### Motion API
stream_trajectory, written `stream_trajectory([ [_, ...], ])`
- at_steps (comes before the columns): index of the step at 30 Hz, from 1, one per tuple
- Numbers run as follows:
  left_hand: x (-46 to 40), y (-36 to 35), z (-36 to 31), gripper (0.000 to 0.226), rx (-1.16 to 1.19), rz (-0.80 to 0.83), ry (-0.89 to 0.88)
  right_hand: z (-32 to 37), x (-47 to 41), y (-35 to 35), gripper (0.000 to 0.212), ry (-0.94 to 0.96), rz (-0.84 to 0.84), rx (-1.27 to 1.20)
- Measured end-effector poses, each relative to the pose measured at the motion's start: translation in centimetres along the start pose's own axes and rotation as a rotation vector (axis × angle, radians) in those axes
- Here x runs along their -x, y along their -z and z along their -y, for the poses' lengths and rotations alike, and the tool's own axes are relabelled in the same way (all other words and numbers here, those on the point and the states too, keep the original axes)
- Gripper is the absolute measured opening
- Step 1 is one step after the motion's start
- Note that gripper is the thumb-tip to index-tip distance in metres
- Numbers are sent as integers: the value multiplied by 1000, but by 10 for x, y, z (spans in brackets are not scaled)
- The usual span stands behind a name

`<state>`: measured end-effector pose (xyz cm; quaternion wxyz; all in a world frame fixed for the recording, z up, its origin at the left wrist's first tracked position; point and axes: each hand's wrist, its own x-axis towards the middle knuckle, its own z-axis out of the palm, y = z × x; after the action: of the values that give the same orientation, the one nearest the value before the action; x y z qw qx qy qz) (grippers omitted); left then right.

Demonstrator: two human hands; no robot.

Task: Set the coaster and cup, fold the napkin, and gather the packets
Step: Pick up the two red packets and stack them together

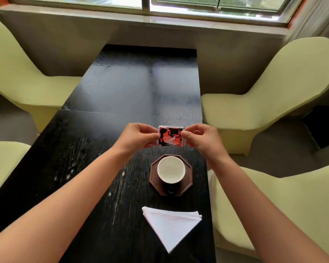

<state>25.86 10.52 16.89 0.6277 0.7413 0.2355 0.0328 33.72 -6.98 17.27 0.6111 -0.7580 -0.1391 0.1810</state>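
Black wood-grain bench (95, 168) under a window (148, 4), pale green chairs (273, 95) alongside — both hands, left (136, 136) and right (202, 138), pinch a red-and-black packet (169, 136) above it.

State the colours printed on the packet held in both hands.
Red with black and white markings, on the packet in the head view.

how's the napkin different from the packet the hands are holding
The napkin is plain white; the packet is printed red and black with pale edges. The napkin is folded into a triangle pointing toward the person, while the packet is a small rectangle. The napkin lies on the black table near the cup; the packet is held above the table, pinched at its sides by the left hand and right hand. Both are thin and flat.
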Motion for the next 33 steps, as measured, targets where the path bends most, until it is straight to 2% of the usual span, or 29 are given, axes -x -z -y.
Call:
stream_trajectory([
  [5, -78, -11, 21, 11, -76, 48, -9, -33, -61, 10, 15, -119, 50, 44],
  [12, -138, -38, 106, 7, -230, 49, 57, -122, -110, -3, 13, -249, 49, 208],
  [15, -150, -44, 138, 7, -301, 62, 85, -154, -119, -10, 4, -266, 69, 293],
  [22, -166, -61, 177, 11, -364, 73, 133, -195, -134, -12, 7, -335, 118, 454],
  [25, -167, -64, 185, 3, -370, 53, 142, -204, -136, -12, 7, -345, 109, 479],
  [33, -162, -67, 198, 6, -465, -17, 57, -212, -132, -16, 10, -356, 142, 494],
])
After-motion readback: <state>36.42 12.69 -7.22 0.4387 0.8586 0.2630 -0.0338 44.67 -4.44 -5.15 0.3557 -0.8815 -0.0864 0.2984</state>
